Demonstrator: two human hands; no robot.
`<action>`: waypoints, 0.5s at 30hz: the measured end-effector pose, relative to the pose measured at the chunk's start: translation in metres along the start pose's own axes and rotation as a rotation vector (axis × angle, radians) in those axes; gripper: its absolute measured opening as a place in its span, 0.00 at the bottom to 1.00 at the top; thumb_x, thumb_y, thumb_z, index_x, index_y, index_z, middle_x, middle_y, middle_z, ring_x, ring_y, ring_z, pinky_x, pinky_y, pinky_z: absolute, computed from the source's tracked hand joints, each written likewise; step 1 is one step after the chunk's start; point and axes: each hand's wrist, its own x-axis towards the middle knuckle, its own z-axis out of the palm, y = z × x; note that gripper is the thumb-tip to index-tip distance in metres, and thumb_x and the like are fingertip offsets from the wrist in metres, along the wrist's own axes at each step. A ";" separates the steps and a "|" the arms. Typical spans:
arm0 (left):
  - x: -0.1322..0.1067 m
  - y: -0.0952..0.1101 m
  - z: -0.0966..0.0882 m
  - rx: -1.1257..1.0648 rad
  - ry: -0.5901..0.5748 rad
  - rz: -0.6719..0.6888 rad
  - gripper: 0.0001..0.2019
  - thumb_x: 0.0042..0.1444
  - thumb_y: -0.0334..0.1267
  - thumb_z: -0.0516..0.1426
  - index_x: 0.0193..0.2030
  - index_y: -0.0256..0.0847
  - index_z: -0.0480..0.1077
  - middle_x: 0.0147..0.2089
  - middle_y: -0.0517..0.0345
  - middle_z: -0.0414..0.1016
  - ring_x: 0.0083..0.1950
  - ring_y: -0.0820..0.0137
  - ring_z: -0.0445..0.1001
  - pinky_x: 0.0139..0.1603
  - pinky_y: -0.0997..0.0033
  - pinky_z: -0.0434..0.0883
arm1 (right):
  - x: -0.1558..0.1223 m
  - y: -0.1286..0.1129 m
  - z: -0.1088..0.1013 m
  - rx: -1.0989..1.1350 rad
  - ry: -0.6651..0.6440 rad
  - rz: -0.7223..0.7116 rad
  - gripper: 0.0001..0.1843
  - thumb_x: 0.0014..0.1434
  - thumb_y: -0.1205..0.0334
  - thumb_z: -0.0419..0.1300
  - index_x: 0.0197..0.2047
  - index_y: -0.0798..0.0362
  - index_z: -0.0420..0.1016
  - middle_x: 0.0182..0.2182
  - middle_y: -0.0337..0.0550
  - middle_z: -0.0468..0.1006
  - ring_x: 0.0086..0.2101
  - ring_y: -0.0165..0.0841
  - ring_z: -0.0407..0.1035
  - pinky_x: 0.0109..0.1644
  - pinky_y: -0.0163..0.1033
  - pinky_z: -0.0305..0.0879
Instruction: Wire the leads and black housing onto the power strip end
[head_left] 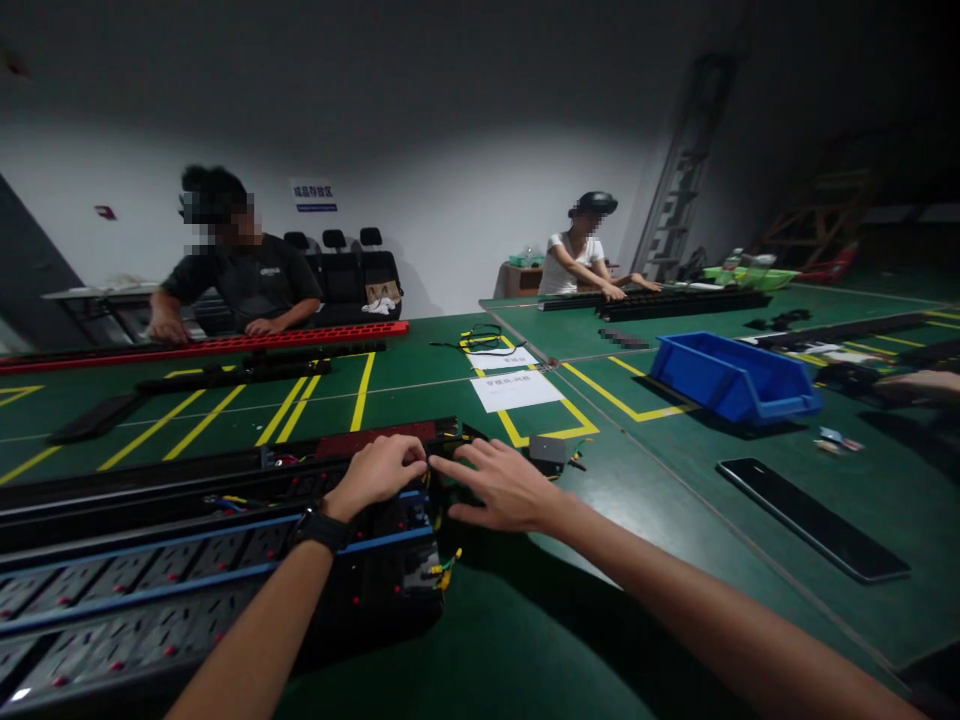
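My left hand (pixel 382 467), with a dark watch (pixel 321 527) on the wrist, rests over the end of a long black power strip (pixel 300 487). Its fingers are curled together at the strip's end; whatever they pinch is too small to tell. Just to the right, my right hand (pixel 501 484) reaches in with fingers apart, its index fingertip close to the left fingers. Closer to me lie more black strips with slotted socket faces (pixel 135 577), blue edges and red dots. Green and yellow wire ends (pixel 447 570) stick out of one. A small grey block (pixel 547 455) sits past my right hand.
A blue bin (pixel 735 378) and a dark phone (pixel 814 520) are on the green table (pixel 600 640) at right. Paper labels (pixel 517 391) lie ahead. Across the table, one person (pixel 255 280) handles a red rail (pixel 300 340); another (pixel 577 262) works at black strips (pixel 682 302).
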 end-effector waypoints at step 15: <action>0.002 -0.002 0.003 -0.022 0.026 0.007 0.08 0.62 0.43 0.61 0.44 0.50 0.82 0.50 0.55 0.88 0.52 0.57 0.84 0.50 0.64 0.75 | 0.022 -0.014 0.020 0.011 0.105 0.199 0.12 0.72 0.63 0.59 0.39 0.51 0.84 0.34 0.48 0.86 0.38 0.41 0.74 0.44 0.45 0.66</action>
